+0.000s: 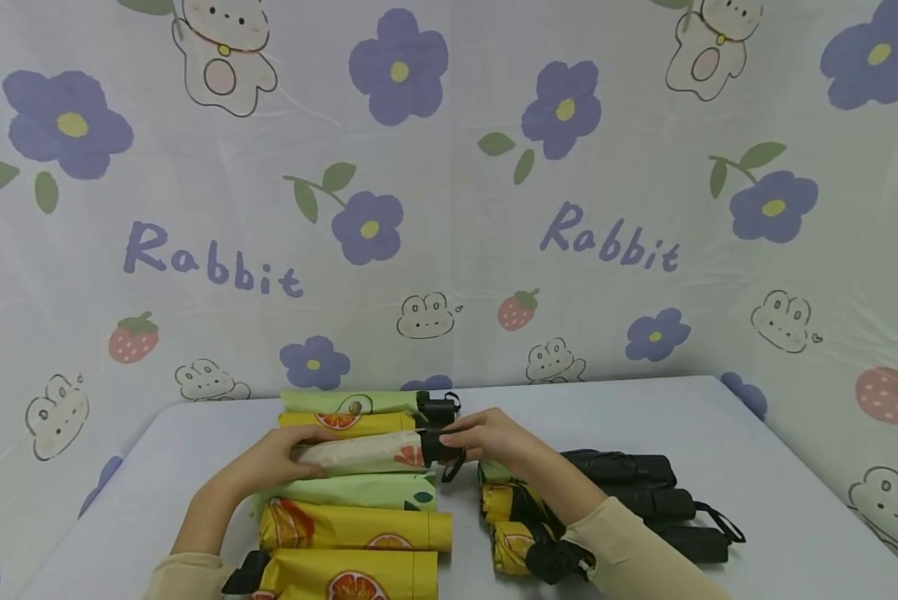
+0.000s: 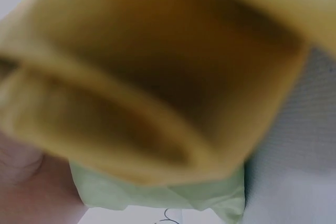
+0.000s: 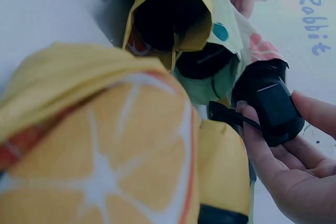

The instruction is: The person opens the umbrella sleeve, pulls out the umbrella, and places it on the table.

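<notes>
A folded cream umbrella point(image 1: 351, 454) with a pink fruit print lies crosswise between my hands in the head view. My left hand point(image 1: 280, 454) grips its left end, thumb on the near side and fingers over the far side. At the other end, my right hand point(image 1: 494, 437) holds the black handle point(image 3: 275, 108) between thumb and fingers, and its strap hangs by the fingers in the right wrist view. Directly in front lies a light green umbrella sleeve point(image 1: 344, 490); behind is a yellow orange-print umbrella point(image 1: 374, 425). Blurred yellow fabric point(image 2: 157, 77) fills most of the left wrist view.
Two yellow orange-print sleeves, the farther sleeve point(image 1: 329, 525) and the nearer sleeve point(image 1: 389, 575), lie nearest me. An avocado-print umbrella point(image 1: 306, 402) is at the back. Right of these, under my right forearm, are short yellow umbrellas point(image 1: 509, 550) and several black umbrellas point(image 1: 629, 469) on the white table point(image 1: 194, 433).
</notes>
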`<action>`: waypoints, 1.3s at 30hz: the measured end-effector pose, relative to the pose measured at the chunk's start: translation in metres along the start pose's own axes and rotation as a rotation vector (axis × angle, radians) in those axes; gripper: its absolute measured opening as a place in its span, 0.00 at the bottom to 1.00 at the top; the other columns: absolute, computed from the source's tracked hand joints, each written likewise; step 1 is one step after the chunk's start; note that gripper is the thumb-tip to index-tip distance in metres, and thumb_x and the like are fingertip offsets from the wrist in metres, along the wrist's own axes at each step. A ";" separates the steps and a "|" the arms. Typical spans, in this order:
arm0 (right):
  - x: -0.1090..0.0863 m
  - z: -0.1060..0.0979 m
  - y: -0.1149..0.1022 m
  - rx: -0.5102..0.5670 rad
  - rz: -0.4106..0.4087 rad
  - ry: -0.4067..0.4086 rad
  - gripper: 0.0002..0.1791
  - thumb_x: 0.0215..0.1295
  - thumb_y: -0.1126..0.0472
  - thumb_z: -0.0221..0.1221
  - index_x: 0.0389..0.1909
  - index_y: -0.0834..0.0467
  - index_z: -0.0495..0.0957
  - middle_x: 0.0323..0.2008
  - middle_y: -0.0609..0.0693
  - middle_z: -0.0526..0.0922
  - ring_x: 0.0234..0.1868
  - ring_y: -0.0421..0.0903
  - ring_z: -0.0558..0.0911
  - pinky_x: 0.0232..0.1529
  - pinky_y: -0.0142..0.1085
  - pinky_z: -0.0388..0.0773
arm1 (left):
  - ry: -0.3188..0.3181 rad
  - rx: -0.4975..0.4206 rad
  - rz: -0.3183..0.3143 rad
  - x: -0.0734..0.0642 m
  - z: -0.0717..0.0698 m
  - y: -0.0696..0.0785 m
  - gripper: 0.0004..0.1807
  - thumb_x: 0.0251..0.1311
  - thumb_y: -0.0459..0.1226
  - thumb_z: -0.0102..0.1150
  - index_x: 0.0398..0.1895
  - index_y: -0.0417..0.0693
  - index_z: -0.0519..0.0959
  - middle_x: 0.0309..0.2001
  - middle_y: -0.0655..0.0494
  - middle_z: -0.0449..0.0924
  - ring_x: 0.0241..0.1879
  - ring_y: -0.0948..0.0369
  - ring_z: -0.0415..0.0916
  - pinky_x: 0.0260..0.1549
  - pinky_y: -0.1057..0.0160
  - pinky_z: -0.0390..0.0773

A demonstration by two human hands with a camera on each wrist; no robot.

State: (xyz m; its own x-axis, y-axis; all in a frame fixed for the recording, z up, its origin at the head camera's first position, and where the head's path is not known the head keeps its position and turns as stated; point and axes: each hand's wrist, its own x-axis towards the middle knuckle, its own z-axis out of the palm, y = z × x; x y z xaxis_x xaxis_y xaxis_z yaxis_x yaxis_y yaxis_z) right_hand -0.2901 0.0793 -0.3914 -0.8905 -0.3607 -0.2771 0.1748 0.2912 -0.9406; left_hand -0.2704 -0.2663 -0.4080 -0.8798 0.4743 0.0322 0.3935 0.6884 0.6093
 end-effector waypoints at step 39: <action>-0.014 -0.051 0.008 0.022 -0.051 -0.020 0.25 0.68 0.59 0.59 0.59 0.72 0.74 0.50 0.64 0.83 0.41 0.49 0.88 0.53 0.42 0.81 | -0.015 0.003 0.008 -0.001 0.001 -0.001 0.22 0.56 0.42 0.69 0.55 0.54 0.79 0.54 0.51 0.81 0.52 0.52 0.78 0.47 0.62 0.78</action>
State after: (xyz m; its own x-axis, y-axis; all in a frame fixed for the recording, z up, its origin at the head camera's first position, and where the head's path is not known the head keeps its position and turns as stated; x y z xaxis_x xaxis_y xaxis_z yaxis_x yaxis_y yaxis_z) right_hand -0.2979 0.1321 -0.3852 -0.8899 -0.3924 -0.2324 0.1388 0.2522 -0.9577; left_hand -0.2695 -0.2670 -0.4100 -0.8726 0.4878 0.0252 0.4012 0.6863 0.6067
